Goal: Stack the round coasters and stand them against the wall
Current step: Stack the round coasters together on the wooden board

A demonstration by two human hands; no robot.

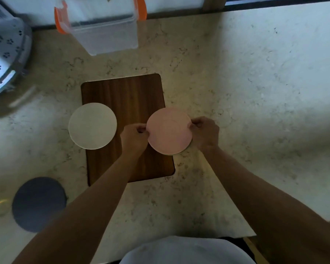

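**Both hands pinch the pink coaster at its rim**

The left hand (pixel 134 137) and the right hand (pixel 205 133) close on opposite edges of a pink coaster (pixel 169 131), a flat, matte disc with a smooth face. Each hand is curled nearly shut, thumb and fingertips nipping the rim from its side. The disc lies between the two hands, over the right edge of a wooden board (pixel 126 96); whether it is lifted or resting there cannot be told. A pale sliver shows under its lower right edge, too thin to identify.

The board is a dark brown rectangle with rounded corners and a lengthwise grain, and it extends beyond the hands and back under the left forearm. Just left of the left hand a cream coaster (pixel 92 126) lies flat, round and chalky, half on the board and half on the surface (pixel 246 82), apart from the pink one. Well to the left of the left forearm, nearer the person, a dark grey coaster (pixel 39 203) lies flat on the surface by itself.

The surface is pale, mottled stone with fine dark veining. Beyond the hands stands a clear plastic box (pixel 105 35) with orange clips, against the wall (pixel 170 4). Far left of it is a white perforated basket (pixel 6 54), blurred.
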